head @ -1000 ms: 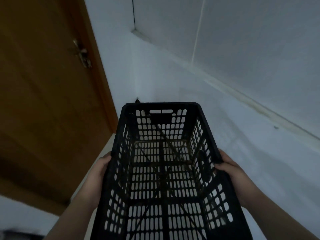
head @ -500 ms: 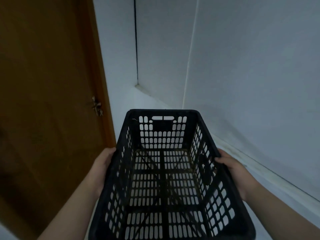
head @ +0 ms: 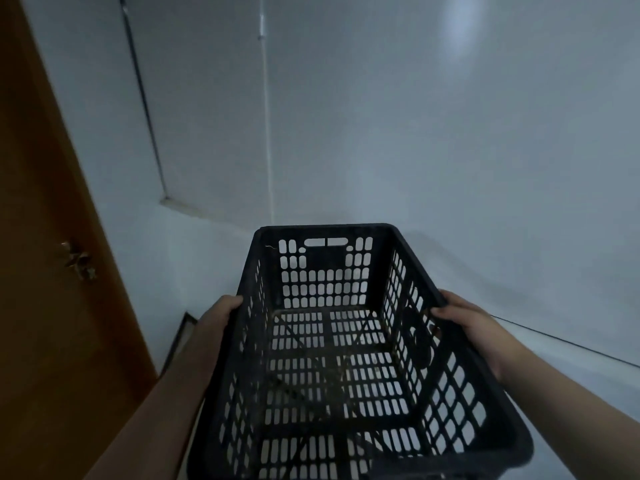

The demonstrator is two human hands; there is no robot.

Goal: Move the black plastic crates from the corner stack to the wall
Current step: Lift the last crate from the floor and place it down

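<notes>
I carry an empty black plastic crate [head: 325,230] with slotted walls and floor, held level in front of me at the lower middle of the head view. My left hand [head: 218,313] grips its left rim and my right hand [head: 464,317] grips its right rim. The crate's far end, with a handle slot, points at the pale wall [head: 415,133] ahead. The corner stack is out of view.
A brown wooden door [head: 45,306] with a metal handle [head: 78,259] fills the left side. The room corner [head: 166,199] lies ahead left. A thin white pipe [head: 266,133] runs down the wall. A dark cable [head: 571,344] crosses at the right.
The view has tilted up and swung right: the door slid left, the wall fills more of the frame. Both hands keep the same grip on the crate.
</notes>
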